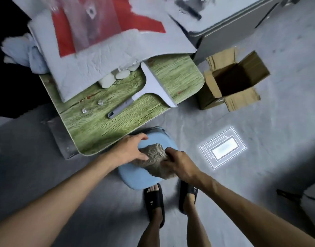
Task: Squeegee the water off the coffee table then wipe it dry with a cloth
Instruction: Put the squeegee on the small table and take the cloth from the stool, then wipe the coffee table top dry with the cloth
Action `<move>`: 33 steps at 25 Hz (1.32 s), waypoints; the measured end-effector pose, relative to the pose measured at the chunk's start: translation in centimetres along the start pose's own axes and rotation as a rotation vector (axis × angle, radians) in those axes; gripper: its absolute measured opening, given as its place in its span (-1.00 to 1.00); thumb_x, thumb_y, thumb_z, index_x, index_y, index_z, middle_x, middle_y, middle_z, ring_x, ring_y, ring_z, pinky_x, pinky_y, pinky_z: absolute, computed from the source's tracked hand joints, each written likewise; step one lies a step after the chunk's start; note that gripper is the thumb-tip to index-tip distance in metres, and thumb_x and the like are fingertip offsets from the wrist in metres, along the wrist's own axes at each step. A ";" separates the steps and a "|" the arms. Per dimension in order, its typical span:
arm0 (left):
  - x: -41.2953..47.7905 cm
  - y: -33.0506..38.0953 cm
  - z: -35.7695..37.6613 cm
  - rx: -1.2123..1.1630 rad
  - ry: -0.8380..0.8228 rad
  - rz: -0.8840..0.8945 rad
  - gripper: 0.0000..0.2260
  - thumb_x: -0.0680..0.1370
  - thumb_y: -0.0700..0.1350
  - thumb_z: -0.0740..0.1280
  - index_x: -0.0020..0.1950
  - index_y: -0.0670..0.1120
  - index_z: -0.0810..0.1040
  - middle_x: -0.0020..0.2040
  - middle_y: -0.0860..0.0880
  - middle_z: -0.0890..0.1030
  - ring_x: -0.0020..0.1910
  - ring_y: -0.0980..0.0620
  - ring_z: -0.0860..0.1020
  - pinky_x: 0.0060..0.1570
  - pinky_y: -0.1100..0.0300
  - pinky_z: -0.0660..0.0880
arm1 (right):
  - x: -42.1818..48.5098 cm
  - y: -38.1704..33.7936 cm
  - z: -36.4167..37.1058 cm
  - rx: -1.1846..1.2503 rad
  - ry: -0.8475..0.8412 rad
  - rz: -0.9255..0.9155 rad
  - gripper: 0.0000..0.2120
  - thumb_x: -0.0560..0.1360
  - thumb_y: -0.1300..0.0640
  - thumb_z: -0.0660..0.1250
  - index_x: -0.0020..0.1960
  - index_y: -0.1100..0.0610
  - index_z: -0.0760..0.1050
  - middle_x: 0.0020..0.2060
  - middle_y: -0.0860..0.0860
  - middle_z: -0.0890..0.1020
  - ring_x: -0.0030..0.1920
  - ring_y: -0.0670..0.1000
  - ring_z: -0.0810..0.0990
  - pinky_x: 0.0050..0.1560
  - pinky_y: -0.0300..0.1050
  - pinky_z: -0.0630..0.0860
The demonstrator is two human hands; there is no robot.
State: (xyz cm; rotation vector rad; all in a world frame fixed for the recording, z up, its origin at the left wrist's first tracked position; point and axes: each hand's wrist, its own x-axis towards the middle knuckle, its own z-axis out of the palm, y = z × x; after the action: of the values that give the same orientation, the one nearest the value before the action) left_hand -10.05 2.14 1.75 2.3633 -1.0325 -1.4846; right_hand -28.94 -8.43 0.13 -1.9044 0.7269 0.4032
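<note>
**A:** Squeegee first. Where is it?

**B:** The squeegee lies flat on the tabletop, blade along the right edge, handle pointing toward the near side. No hand is on it. I judge it was put down there to free both hands for the drying step.

**A:** And the cloth?

**B:** The cloth is off the tabletop, just past its near corner, bunched on a blue round thing. I can't tell whether that is a stool or a basin.

**A:** How do the hands hold it?

**B:** The right hand has its fingers curled round one end, grasping it. The left hand lies on the other end with fingers straight and spread, pressing rather than gripping. It is probably steadying the cloth while the right gathers it.

**A:** Anything in the way of wiping?

**B:** A grey and red sheet covers the far half of the tabletop. A cardboard box stands on the floor past the right edge, well clear.
</note>
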 end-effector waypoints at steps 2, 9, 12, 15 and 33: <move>-2.6 5.1 -2.8 0.019 -0.028 0.079 -0.41 0.28 0.00 0.59 0.27 0.09 0.49 0.24 0.07 0.56 0.15 0.06 0.53 0.07 0.19 0.44 | -4.6 -2.9 -5.2 0.074 0.078 -0.010 -0.89 0.44 0.18 0.33 -0.10 0.12 0.40 -0.33 -0.07 0.56 -0.30 -0.02 0.52 -0.26 -0.15 0.44; -11.8 29.9 -9.5 0.159 0.099 0.456 -0.78 0.35 -0.02 0.54 -0.12 0.03 0.55 -0.20 0.09 0.62 -0.14 0.05 0.57 -0.20 0.22 0.45 | -21.9 -9.1 -25.7 0.093 0.394 -0.070 -0.74 0.48 0.15 0.39 -0.18 -0.17 0.39 -0.36 -0.27 0.48 -0.30 -0.23 0.42 -0.28 -0.36 0.32; -16.4 41.4 -8.4 0.262 0.075 0.546 -0.75 0.33 0.10 0.52 -0.27 0.08 0.47 -0.31 0.06 0.57 -0.30 0.06 0.50 -0.27 0.15 0.39 | -30.6 -7.7 -31.9 0.141 0.622 -0.002 -0.78 0.44 0.13 0.43 -0.15 -0.14 0.44 -0.33 -0.24 0.49 -0.26 -0.18 0.41 -0.25 -0.33 0.32; -20.6 51.6 -4.7 0.194 0.049 0.561 -0.73 0.33 0.08 0.53 -0.32 0.00 0.49 -0.42 0.10 0.56 -0.41 0.14 0.48 -0.41 0.21 0.32 | -39.3 -4.5 -35.3 0.080 0.845 0.037 -0.40 0.34 -0.01 0.53 0.31 -0.03 0.38 0.16 -0.06 0.42 0.13 -0.09 0.44 0.14 -0.19 0.41; -27.6 84.7 34.3 -0.051 -0.485 0.466 -0.87 0.41 -0.25 0.48 -0.20 -0.23 0.55 -0.59 0.01 0.46 -0.62 0.11 0.42 -0.24 0.11 0.63 | -70.2 19.9 -37.4 0.661 1.168 0.481 -0.46 0.28 0.08 0.18 0.23 -0.24 0.35 -0.06 -0.02 0.64 -0.06 0.08 0.60 -0.08 -0.02 0.54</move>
State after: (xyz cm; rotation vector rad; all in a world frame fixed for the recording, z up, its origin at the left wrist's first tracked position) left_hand -85.72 -36.43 45.28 1.5911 -1.4962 -1.8809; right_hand -96.84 -26.65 42.25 -1.1673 1.8134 -0.6912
